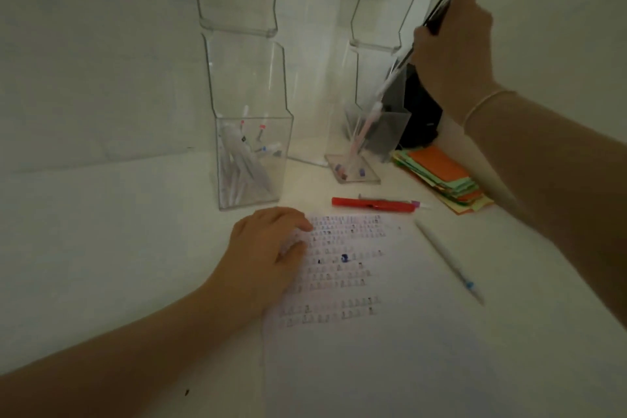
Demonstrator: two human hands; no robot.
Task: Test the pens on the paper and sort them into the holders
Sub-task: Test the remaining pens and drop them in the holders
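My right hand (458, 41) is raised at the upper right and grips a dark pen (437, 10) beside the top of the right clear holder (380, 44). That holder has a few pens (359, 142) standing in it. The left clear holder (251, 159) holds several white pens. My left hand (268, 248) rests with loosely bent fingers on the left edge of the test paper (342, 268), which is covered in small pen marks. A red pen (373, 204) lies just beyond the paper. A white pen with a blue band (448, 260) lies to the paper's right.
A stack of coloured paper slips (444, 176), orange on top, lies at the right behind the red pen. A dark object (420, 112) stands behind the right holder. White walls close off the back and right of the white table (118, 248).
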